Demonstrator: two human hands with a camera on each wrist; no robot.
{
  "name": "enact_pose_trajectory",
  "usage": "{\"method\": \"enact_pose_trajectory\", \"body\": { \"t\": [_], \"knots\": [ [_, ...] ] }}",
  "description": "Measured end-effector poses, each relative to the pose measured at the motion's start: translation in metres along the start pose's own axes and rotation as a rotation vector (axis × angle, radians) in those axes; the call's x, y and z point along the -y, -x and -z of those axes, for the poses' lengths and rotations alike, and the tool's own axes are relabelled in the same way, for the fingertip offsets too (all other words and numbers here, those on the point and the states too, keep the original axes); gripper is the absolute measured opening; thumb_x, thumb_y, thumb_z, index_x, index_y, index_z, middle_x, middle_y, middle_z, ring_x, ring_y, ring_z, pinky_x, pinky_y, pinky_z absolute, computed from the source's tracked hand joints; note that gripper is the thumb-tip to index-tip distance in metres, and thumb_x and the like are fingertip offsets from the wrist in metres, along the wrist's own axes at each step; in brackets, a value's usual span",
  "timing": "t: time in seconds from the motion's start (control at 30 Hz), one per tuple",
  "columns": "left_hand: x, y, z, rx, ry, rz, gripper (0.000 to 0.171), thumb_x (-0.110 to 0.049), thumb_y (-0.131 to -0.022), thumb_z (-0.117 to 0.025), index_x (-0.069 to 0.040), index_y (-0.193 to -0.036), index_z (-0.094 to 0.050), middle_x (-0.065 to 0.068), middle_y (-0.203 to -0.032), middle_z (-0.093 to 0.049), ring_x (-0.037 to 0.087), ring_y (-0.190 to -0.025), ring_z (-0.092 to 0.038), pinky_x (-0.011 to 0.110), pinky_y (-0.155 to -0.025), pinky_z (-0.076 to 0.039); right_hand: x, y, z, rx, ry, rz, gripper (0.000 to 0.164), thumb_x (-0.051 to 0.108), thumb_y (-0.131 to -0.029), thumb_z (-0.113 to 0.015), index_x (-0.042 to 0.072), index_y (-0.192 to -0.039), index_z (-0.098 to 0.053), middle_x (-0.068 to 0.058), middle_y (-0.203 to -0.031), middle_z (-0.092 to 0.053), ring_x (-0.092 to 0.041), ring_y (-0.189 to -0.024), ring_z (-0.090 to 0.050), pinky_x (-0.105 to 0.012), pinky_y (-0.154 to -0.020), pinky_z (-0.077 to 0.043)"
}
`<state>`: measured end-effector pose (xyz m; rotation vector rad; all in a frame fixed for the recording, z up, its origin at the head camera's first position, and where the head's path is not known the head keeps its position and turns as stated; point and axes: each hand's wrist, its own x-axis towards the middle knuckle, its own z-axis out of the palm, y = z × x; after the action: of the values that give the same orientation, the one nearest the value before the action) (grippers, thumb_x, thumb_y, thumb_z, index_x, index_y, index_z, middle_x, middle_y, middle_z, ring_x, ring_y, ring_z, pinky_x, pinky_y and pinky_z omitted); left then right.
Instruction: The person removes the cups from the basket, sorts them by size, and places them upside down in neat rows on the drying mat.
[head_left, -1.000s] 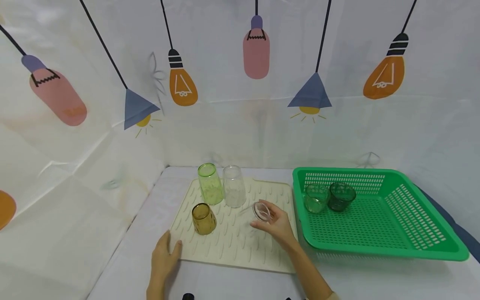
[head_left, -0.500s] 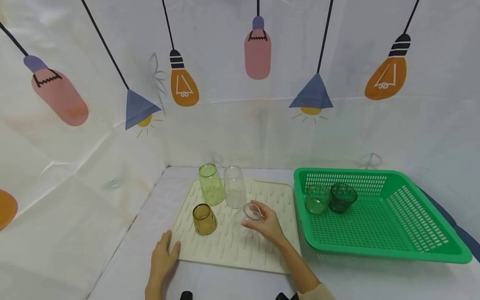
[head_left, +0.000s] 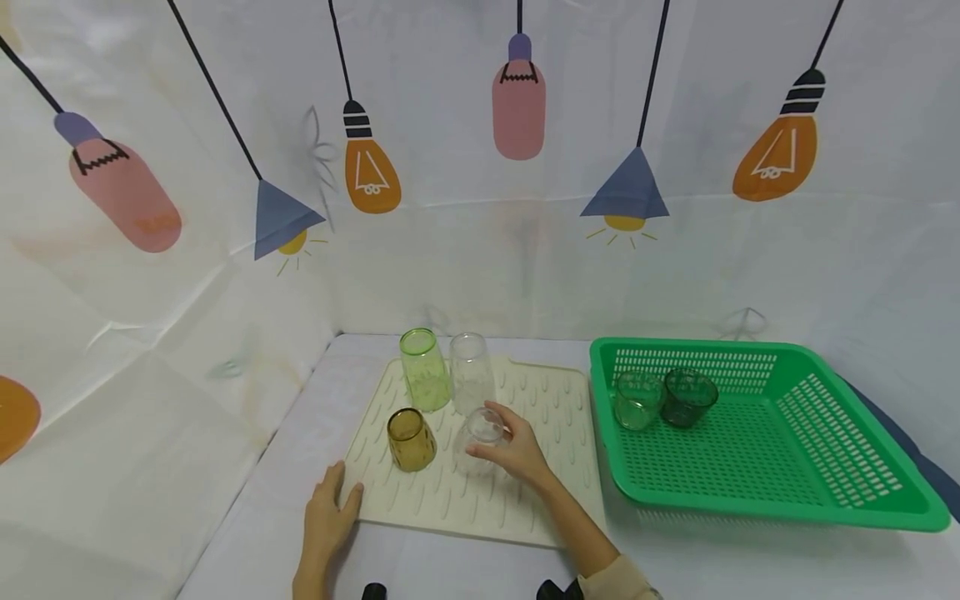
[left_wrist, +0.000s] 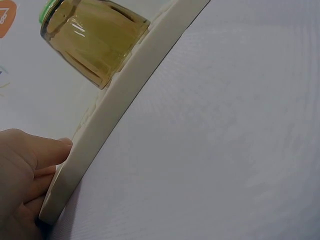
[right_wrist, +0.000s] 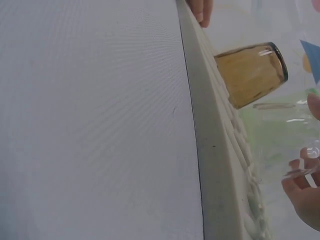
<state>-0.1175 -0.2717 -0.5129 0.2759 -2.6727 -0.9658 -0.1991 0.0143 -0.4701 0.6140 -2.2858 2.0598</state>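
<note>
My right hand [head_left: 519,454] holds a clear glass [head_left: 468,451] between thumb and fingers over the cream ridged mat [head_left: 551,408]. Whether its base touches the mat, I cannot tell. Just left of it stands an amber glass [head_left: 412,443], also seen in the left wrist view as an amber tumbler [left_wrist: 95,35] upright on the mat. Behind are a tall light-green glass [head_left: 425,373] and a tall clear glass [head_left: 471,375], side by side. At the mat's front left corner rests my left hand [head_left: 324,517], its thumb [left_wrist: 52,151] against the edge.
A green plastic basket [head_left: 780,458] stands right of the mat. Inside, at its back left, sit a pale green-looking glass [head_left: 637,402] and a dark glass [head_left: 687,400]. A white sheet with printed lamps [head_left: 625,187] hangs behind the white table [head_left: 450,571].
My right hand has moved left with the clear glass, bringing it closer to the amber glass, and the glass's rim has turned upward. The left hand has stayed at the mat's corner.
</note>
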Motion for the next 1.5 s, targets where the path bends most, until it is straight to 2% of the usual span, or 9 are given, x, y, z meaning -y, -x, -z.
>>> {"method": "enact_pose_trajectory", "body": {
  "t": [0.1,0.23,0.43,0.53,0.73,1.03,1.27,1.37,1.5],
  "knots": [
    [0.000,0.000,0.000,-0.003,0.006,-0.001,0.052,-0.008,-0.088,-0.060,0.019,-0.129,-0.041,0.037,-0.133,-0.040,0.051,-0.128,-0.033,0.058,-0.109,-0.023,-0.014,-0.004,-0.003,0.011,0.009,0.010,0.072,0.004,-0.072,-0.080,-0.011,-0.132,-0.044,-0.027,-0.131,-0.050,-0.039,-0.123,-0.047,-0.049,-0.101,-0.042],
    [0.002,-0.001,-0.001,-0.011,0.013,-0.006,0.052,-0.007,-0.088,-0.060,0.020,-0.128,-0.042,0.037,-0.133,-0.040,0.051,-0.128,-0.034,0.059,-0.108,-0.023,-0.021,-0.005,-0.006,0.034,0.048,0.036,0.075,0.011,-0.072,-0.081,-0.010,-0.133,-0.043,-0.025,-0.133,-0.049,-0.038,-0.124,-0.046,-0.046,-0.101,-0.043],
    [0.004,-0.001,-0.003,-0.001,0.018,0.011,0.052,-0.007,-0.088,-0.059,0.019,-0.129,-0.041,0.036,-0.135,-0.039,0.049,-0.130,-0.032,0.057,-0.110,-0.021,-0.019,-0.006,-0.011,0.060,0.076,0.019,0.076,0.015,-0.071,-0.082,-0.006,-0.134,-0.045,-0.019,-0.131,-0.053,-0.035,-0.124,-0.047,-0.049,-0.103,-0.040],
    [0.003,-0.002,-0.003,-0.014,0.026,0.001,0.051,-0.006,-0.087,-0.059,0.020,-0.128,-0.042,0.037,-0.134,-0.040,0.050,-0.129,-0.033,0.058,-0.109,-0.023,-0.016,-0.007,-0.014,0.077,0.083,0.038,0.076,0.016,-0.072,-0.082,-0.006,-0.134,-0.045,-0.019,-0.130,-0.054,-0.034,-0.123,-0.047,-0.052,-0.103,-0.039],
    [0.004,-0.002,-0.004,-0.019,0.040,0.002,0.051,-0.006,-0.087,-0.060,0.020,-0.128,-0.042,0.037,-0.133,-0.040,0.050,-0.129,-0.033,0.058,-0.109,-0.023,-0.015,-0.010,-0.020,0.090,0.098,0.048,0.072,0.011,-0.073,-0.081,-0.006,-0.133,-0.046,-0.018,-0.129,-0.056,-0.034,-0.122,-0.049,-0.051,-0.102,-0.040],
    [0.001,-0.001,-0.002,-0.018,0.031,0.000,0.051,-0.005,-0.088,-0.060,0.020,-0.128,-0.042,0.036,-0.133,-0.040,0.050,-0.129,-0.033,0.057,-0.109,-0.022,0.021,-0.002,-0.023,0.114,0.104,0.072,0.065,-0.004,-0.071,-0.077,-0.014,-0.127,-0.046,-0.029,-0.124,-0.055,-0.043,-0.116,-0.051,-0.055,-0.096,-0.043],
    [0.002,-0.001,-0.003,-0.020,0.030,0.003,0.051,-0.006,-0.087,-0.061,0.020,-0.128,-0.042,0.036,-0.133,-0.040,0.050,-0.128,-0.034,0.058,-0.109,-0.023,-0.011,-0.010,-0.029,0.105,0.142,0.073,0.072,0.008,-0.072,-0.081,-0.008,-0.132,-0.046,-0.020,-0.129,-0.054,-0.035,-0.118,-0.052,-0.049,-0.097,-0.045],
    [0.002,-0.001,-0.002,-0.017,0.029,0.000,0.052,-0.007,-0.088,-0.060,0.019,-0.128,-0.042,0.036,-0.133,-0.040,0.050,-0.129,-0.033,0.058,-0.109,-0.023,-0.017,-0.012,-0.029,0.115,0.146,0.081,0.073,0.012,-0.071,-0.082,-0.008,-0.132,-0.046,-0.020,-0.129,-0.054,-0.034,-0.118,-0.052,-0.050,-0.097,-0.045],
    [0.005,-0.001,-0.006,-0.071,0.044,-0.058,0.050,-0.007,-0.086,-0.061,0.020,-0.125,-0.044,0.038,-0.130,-0.043,0.051,-0.126,-0.036,0.059,-0.107,-0.024,-0.019,-0.012,-0.029,0.133,0.150,0.091,0.074,0.016,-0.072,-0.082,-0.008,-0.132,-0.046,-0.020,-0.130,-0.054,-0.033,-0.120,-0.051,-0.052,-0.099,-0.043]
  ]
}}
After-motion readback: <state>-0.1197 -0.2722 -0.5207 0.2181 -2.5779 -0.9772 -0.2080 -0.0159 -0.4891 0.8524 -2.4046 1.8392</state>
